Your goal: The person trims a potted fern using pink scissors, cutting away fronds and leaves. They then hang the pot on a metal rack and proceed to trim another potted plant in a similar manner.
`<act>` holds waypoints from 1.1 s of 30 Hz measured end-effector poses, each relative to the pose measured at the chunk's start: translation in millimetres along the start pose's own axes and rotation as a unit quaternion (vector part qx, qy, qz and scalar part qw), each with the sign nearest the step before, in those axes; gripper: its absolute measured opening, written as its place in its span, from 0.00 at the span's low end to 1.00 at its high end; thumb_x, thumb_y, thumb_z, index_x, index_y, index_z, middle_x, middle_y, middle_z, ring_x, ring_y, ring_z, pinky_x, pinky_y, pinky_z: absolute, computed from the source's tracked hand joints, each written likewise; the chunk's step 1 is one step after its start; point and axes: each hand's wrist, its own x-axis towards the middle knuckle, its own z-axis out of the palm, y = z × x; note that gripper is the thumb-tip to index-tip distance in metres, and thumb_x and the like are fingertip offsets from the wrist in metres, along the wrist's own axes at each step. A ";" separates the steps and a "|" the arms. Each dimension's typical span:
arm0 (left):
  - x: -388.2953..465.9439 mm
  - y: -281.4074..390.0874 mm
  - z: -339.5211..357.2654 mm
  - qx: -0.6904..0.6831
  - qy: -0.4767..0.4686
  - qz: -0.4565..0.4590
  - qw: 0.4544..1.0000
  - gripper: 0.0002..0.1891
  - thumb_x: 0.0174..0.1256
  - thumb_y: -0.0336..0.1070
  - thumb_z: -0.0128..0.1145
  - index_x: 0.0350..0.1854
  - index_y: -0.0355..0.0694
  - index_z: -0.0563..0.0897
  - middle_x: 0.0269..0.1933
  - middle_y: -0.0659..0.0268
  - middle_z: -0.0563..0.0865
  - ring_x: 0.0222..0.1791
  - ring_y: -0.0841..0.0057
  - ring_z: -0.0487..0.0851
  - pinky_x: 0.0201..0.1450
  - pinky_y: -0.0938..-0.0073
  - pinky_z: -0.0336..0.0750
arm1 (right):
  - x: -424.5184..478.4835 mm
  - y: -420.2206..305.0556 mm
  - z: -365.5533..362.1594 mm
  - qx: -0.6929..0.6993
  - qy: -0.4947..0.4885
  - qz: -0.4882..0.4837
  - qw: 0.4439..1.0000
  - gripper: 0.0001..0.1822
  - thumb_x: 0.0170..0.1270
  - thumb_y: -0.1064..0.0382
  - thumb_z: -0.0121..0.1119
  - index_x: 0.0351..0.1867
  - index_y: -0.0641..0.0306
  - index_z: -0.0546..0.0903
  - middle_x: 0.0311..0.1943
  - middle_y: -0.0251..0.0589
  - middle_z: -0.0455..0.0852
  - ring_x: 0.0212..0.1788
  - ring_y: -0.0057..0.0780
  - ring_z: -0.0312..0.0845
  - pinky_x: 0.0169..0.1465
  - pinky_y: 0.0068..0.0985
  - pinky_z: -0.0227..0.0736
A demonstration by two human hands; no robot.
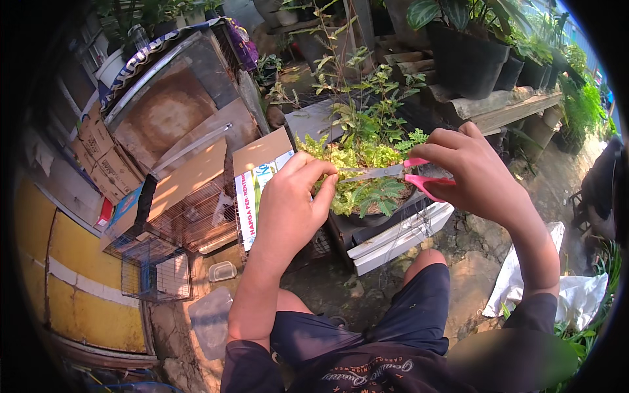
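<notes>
Pink-handled scissors [385, 172] are in my right hand [471, 172], fingers through the handle loops. Their blades stand apart and point left over the foliage, tips close to my left fingertips. My left hand [300, 201] holds thumb and index finger pinched together at the left side of the plant; anything between them is too small to make out. Below the blades, a potted plant with yellow-green leaves [366, 152] grows in a dark round pot [368, 219]. Taller, thin stems with small feathery leaves [339, 73] rise behind it.
Left of the pot stand wire cages [196, 211] partly covered by cardboard [186, 179], and a printed board [253, 196]. A white slotted bar [400, 240] lies before the pot. Large potted plants [467, 59] line a wooden bench at right. A white sack [575, 294] lies on the ground.
</notes>
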 end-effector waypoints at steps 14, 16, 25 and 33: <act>-1.5 -1.5 3.0 0.008 0.010 0.016 1.000 0.06 0.72 0.28 0.73 0.46 0.34 0.93 0.40 0.58 0.89 0.33 0.68 0.86 0.39 0.66 0.79 | 2.7 -0.7 8.6 -0.024 0.028 -0.010 0.999 0.18 0.61 0.62 0.81 0.53 0.53 0.93 0.39 0.33 0.88 0.41 0.39 0.81 0.52 0.37 0.69; -1.9 -3.8 3.0 0.016 0.010 0.030 0.999 0.06 0.72 0.28 0.73 0.46 0.34 0.93 0.40 0.58 0.89 0.33 0.68 0.86 0.39 0.67 0.79 | 1.4 -0.1 9.1 -0.032 0.027 -0.014 0.999 0.17 0.61 0.62 0.81 0.53 0.53 0.93 0.39 0.33 0.88 0.41 0.38 0.81 0.52 0.37 0.69; -14.6 6.8 -6.6 -0.064 0.022 0.022 0.997 0.04 0.74 0.27 0.73 0.45 0.34 0.92 0.40 0.62 0.88 0.35 0.74 0.85 0.39 0.70 0.78 | -6.9 -7.8 -9.9 -0.040 0.051 -0.040 0.997 0.21 0.54 0.63 0.83 0.51 0.52 0.94 0.37 0.31 0.88 0.37 0.39 0.78 0.49 0.37 0.66; -38.1 20.1 -70.3 -0.174 -0.239 0.051 0.954 0.06 0.75 0.31 0.73 0.43 0.33 0.92 0.36 0.59 0.88 0.35 0.66 0.88 0.38 0.65 0.79 | -47.1 -23.9 -65.0 0.069 -0.089 -0.052 0.992 0.25 0.45 0.63 0.85 0.50 0.55 0.95 0.34 0.31 0.87 0.35 0.35 0.78 0.48 0.37 0.64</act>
